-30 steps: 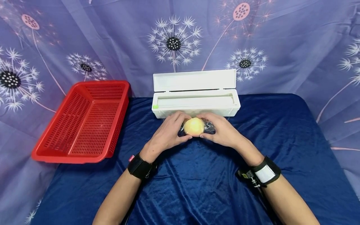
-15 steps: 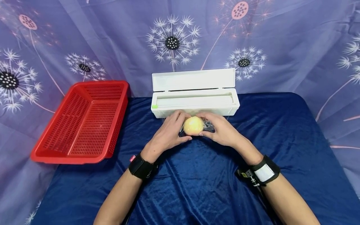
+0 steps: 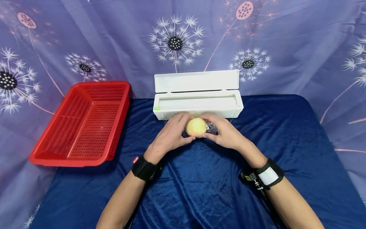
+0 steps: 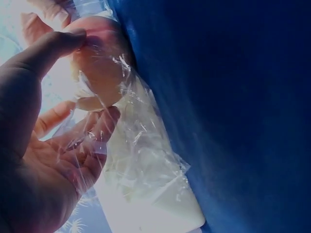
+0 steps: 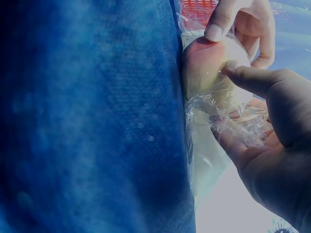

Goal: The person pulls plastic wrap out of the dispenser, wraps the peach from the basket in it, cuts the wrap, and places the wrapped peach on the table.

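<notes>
A round yellow fruit with a pink blush (image 3: 196, 127) is held just in front of the white dispenser box. Clear plastic wrap (image 4: 141, 141) clings to it and trails out crumpled on both sides, overlapping the box front. My left hand (image 3: 172, 133) grips the fruit from the left, thumb on the near side and fingers on the far side. From the right, my right hand (image 3: 226, 133) holds it the same way, its thumb (image 5: 235, 68) pressing the pink part. Bunched film lies against the fingers of both hands.
The white wrap box (image 3: 200, 113), lid raised, stands behind the hands with a roll inside and a green piece at its left end. A red plastic basket (image 3: 110, 149) sits at the left. Blue velvet cloth (image 3: 194, 190) covers the table before a patterned purple curtain (image 3: 128, 38).
Both hands keep their hold on the wrapped fruit, and the thumbs shift only slightly on it. The whole head view drifts a little to the left.
</notes>
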{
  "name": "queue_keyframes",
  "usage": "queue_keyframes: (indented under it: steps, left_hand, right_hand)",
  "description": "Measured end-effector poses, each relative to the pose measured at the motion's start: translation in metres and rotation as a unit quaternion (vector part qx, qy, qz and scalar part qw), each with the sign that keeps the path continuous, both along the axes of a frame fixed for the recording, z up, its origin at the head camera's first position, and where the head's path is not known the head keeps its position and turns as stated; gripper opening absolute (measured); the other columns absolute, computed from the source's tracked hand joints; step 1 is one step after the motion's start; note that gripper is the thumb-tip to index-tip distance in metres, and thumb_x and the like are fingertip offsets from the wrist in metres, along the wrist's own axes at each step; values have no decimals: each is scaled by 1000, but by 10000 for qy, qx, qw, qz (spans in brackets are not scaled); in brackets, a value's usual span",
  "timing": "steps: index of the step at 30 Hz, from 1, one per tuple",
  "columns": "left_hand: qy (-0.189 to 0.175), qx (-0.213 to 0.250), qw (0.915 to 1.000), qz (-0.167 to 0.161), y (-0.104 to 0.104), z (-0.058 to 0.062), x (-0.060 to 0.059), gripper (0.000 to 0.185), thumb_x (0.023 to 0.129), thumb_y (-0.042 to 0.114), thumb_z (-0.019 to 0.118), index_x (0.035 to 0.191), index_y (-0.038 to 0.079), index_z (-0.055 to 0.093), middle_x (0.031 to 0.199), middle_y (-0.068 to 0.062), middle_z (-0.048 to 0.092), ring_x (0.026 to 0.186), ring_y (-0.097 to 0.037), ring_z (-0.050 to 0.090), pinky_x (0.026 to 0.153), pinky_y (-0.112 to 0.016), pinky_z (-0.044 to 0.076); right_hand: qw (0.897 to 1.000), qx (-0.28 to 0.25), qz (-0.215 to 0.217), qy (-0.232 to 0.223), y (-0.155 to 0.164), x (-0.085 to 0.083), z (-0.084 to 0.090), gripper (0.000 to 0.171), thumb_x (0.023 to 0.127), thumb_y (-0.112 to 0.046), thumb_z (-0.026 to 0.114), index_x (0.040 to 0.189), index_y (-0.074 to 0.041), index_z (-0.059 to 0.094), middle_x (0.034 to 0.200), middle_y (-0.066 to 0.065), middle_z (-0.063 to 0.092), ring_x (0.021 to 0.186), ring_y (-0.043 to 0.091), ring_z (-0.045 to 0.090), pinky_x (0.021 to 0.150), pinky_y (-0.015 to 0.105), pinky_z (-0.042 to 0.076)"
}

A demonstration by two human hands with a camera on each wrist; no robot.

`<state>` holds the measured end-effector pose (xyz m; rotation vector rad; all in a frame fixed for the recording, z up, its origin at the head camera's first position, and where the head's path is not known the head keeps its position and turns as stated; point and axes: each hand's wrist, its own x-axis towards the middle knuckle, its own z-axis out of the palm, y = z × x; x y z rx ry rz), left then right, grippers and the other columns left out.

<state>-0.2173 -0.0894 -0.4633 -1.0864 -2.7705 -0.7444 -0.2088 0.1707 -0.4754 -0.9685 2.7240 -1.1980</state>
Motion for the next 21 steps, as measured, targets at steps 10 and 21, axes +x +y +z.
queue_keyframes:
  steps: [10,21]
  left_hand:
    - [-159,401,9991,-61,-2,-2,-6,63,83,34,91,134,12,60,122,-3,66,105,-17,63,91,-37,53]
    - [-174,463,9988,-10,-3,-2,-7,66,82,33,89,137,9,61,126,-6,67,109,-20,64,94,-37,54]
  right_hand:
    - [9999,128,-83,77,-2,1,0,75,90,-25,88,154,-9,53,151,10,58,138,29,57,110,50,47]
    - [9992,112,65,372,-4,2,-1,76,91,-22,87,155,-3,49,153,15,54,141,32,53,113,53,45]
